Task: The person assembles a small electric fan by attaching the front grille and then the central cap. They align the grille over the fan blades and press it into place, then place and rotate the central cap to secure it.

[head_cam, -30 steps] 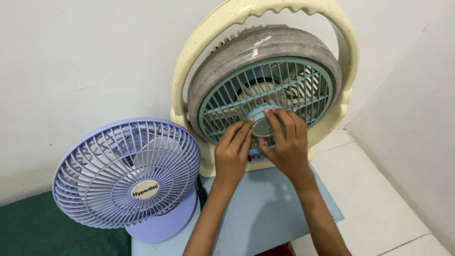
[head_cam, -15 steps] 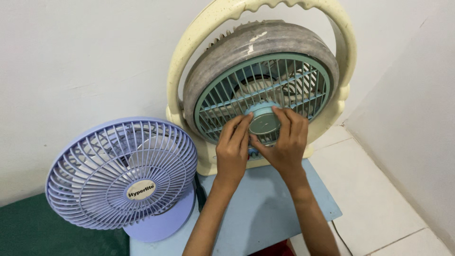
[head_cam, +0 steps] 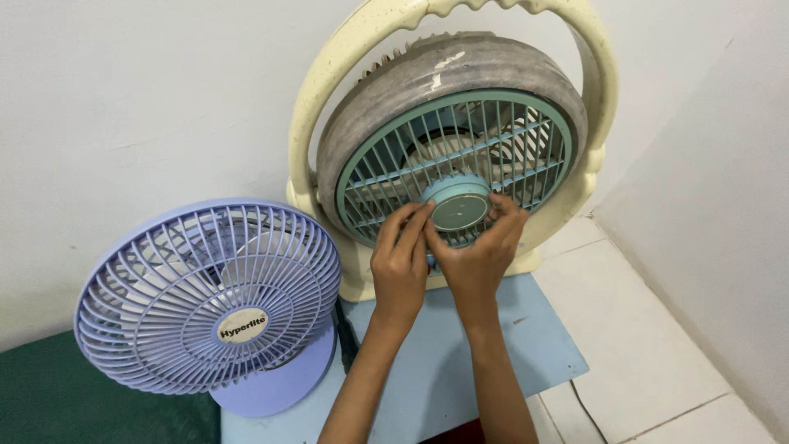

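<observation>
A cream box fan [head_cam: 329,99] with a grey housing and a teal front grille [head_cam: 509,140] stands on a light blue table [head_cam: 444,353] against the wall. At the grille's middle sits a round teal hub cap [head_cam: 457,205]. My left hand [head_cam: 399,265] touches the cap's left edge with its fingertips. My right hand [head_cam: 475,255] grips the cap from below and the right, thumb on its lower left. Both hands hold the cap between them.
A smaller lilac desk fan [head_cam: 205,300] stands at the table's left, facing me. A dark green surface [head_cam: 57,403] lies at the lower left. White floor tiles [head_cam: 649,329] and a white wall corner are on the right, with a thin cord by the table.
My right hand has turned lower around the hub cap, its fingers sliding from the top to the right side and underside. The view has shifted slightly; the fans stay put.
</observation>
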